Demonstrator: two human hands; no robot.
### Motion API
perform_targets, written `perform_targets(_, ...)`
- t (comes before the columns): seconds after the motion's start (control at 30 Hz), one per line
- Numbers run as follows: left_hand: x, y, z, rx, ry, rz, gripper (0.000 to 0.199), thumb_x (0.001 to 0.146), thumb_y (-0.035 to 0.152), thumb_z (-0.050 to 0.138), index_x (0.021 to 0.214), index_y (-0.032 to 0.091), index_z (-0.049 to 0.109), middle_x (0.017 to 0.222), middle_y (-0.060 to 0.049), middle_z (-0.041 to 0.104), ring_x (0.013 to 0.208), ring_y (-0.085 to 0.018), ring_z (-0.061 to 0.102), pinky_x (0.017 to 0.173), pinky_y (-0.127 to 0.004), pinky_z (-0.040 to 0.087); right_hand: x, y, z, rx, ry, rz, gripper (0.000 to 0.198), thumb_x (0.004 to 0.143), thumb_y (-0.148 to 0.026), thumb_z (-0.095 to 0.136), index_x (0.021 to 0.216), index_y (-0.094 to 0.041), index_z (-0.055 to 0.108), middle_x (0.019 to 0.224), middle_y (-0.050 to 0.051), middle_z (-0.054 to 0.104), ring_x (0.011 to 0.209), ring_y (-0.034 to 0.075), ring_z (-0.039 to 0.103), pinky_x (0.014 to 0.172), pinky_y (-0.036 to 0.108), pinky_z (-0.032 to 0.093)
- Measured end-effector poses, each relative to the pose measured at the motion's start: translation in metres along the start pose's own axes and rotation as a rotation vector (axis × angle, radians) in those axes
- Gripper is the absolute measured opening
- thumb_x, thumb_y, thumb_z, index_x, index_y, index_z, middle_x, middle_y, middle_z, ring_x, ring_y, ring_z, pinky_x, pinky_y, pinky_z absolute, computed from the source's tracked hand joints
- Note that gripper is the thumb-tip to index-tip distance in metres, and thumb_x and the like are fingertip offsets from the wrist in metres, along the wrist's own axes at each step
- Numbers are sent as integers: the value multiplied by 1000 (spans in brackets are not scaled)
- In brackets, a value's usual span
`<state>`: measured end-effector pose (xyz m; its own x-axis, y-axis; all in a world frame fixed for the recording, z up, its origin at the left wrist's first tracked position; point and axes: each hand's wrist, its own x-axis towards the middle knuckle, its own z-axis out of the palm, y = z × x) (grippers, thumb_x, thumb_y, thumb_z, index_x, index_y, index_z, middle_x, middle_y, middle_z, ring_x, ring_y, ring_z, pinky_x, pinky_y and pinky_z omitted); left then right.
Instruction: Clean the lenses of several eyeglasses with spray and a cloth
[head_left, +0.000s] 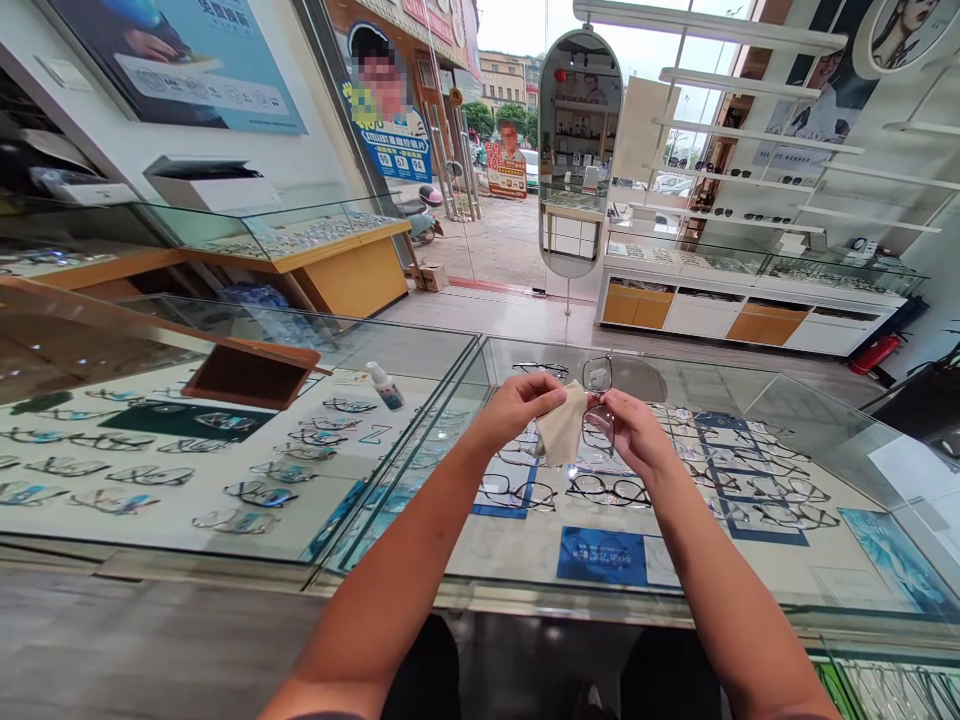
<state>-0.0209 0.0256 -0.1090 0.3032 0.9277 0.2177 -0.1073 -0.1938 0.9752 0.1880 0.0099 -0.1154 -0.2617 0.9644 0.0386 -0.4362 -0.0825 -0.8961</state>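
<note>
Meanwhile, L fingers (550, 399) round cloth (562, 430), R fingers (622, 407) round specs (598, 375), glass case (510, 556) below, spray btl (385, 388) off L.

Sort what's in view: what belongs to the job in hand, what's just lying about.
In use:
cloth, pinched in the left hand
glasses, held in the right hand

Lying about:
blue card
standing mirror
fire extinguisher
white bottle, untouched, though possibly related
</note>
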Motion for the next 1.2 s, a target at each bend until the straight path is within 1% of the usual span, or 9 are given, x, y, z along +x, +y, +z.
perform_targets(0.17, -3, 4, 1, 355, 163, 234, 35, 85, 51, 74, 75, 18, 66, 74, -2, 62, 72, -15, 53, 68, -28, 42, 3, 4, -1, -16, 55, -47, 43, 55, -55, 100, 68, -24, 74, 91, 3, 82, 97, 19, 72, 94, 30, 52)
perform_targets(0.27, -4, 3, 8, 402, 170, 324, 31, 89, 48, 71, 79, 18, 67, 80, -3, 65, 78, -17, 57, 74, -30, 45, 4, 8, 0, -13, 85, -100, 43, 55, -54, 100, 66, -24, 71, 97, 4, 83, 108, 21, 72, 103, 33, 50)
perform_targets(0.33, -5, 1, 14, 320, 127, 307, 34, 90, 52, 71, 82, 18, 67, 80, -3, 65, 77, -17, 58, 74, -30, 46, 5, 9, 1, 8, 91, -101, 44, 56, -53, 100, 65, -24, 69, 97, 4, 82, 107, 21, 72, 99, 32, 52)
perform_targets(0.53, -3, -7, 18, 77, 21, 139, 50, 83, 66, 77, 84, 18, 63, 79, -3, 63, 73, -16, 58, 65, -27, 44, 2, 6, 2, 87, 103, -22, 45, 55, -54, 100, 73, -24, 73, 88, 3, 80, 79, 17, 66, 74, 30, 54)
perform_targets(0.67, -3, -7, 17, 130, 43, 164, 48, 84, 65, 76, 85, 19, 64, 79, -2, 63, 70, -15, 57, 67, -28, 47, 1, 5, 3, 52, 150, -42, 46, 52, -56, 101, 72, -24, 74, 80, 0, 76, 69, 14, 58, 68, 28, 49)
perform_targets(0.77, -5, -5, 20, 256, 90, 254, 38, 89, 56, 74, 87, 19, 67, 84, -4, 67, 78, -18, 62, 76, -30, 50, 2, 7, 3, -28, 199, -98, 45, 57, -59, 97, 73, -23, 74, 76, -1, 73, 63, 13, 51, 62, 27, 43)
perform_targets(0.93, -14, -2, 31, 423, 116, 388, 23, 88, 39, 76, 98, 20, 68, 94, -6, 73, 89, -20, 66, 87, -34, 52, 4, 12, 2, -100, 275, -192, 44, 64, -61, 92, 74, -23, 73, 73, -1, 71, 63, 13, 49, 62, 28, 40)
perform_targets(1.07, -18, -3, 37, 227, -30, 325, 25, 96, 43, 69, 104, 19, 64, 86, -6, 74, 82, -19, 70, 81, -33, 54, 2, 9, 3, -51, 279, -179, 44, 61, -59, 94, 74, -23, 73, 78, 0, 74, 67, 13, 55, 65, 28, 44)
perform_targets(1.2, -13, -9, 40, 90, 112, 249, 37, 91, 53, 75, 95, 19, 61, 77, -1, 65, 71, -15, 62, 71, -28, 50, -3, 2, 7, 21, 215, -176, 46, 58, -59, 97, 74, -24, 71, 77, 0, 74, 71, 14, 59, 68, 28, 48)
